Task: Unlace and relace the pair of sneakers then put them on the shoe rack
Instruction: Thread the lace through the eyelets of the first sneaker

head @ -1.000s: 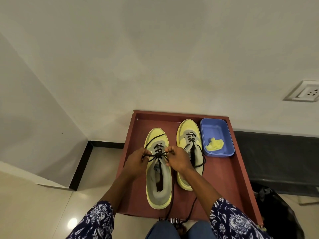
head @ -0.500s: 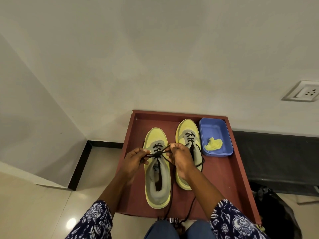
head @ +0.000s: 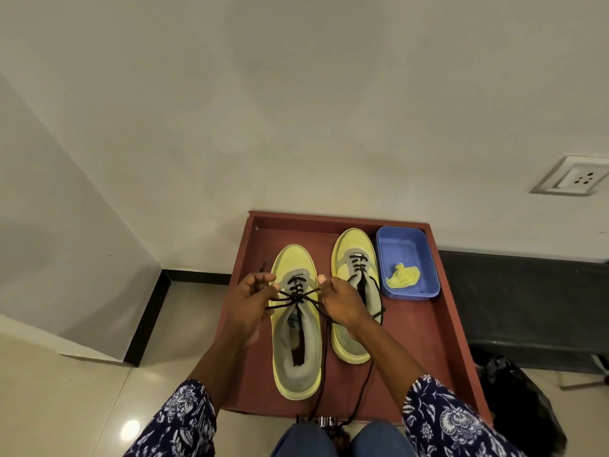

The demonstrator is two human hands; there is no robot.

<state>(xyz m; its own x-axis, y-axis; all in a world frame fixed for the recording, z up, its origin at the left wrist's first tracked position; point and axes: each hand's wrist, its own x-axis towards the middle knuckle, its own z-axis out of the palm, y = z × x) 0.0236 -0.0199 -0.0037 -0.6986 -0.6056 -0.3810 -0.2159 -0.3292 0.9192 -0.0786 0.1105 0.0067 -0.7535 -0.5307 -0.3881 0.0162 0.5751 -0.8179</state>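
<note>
Two yellow and grey sneakers stand side by side, toes toward the wall, on a red-brown wooden rack top (head: 425,338). The left sneaker (head: 296,354) has a black lace (head: 298,296) threaded through its lower eyelets only. My left hand (head: 250,301) pinches the lace on the left side of that shoe, and my right hand (head: 339,300) pinches it on the right side, the strands crossing between them. Loose lace ends trail down past the rack's near edge. The right sneaker (head: 354,258) is partly laced and partly hidden behind my right hand.
A blue plastic tub (head: 408,239) with a crumpled yellow cloth (head: 403,275) sits at the rack's back right. A white wall rises behind, with a socket (head: 576,176) at right. A dark bag (head: 520,397) lies on the tiled floor to the right.
Both hands have drawn slightly apart, pulling the crossed lace tauter over the left sneaker. The shoes stay where they were.
</note>
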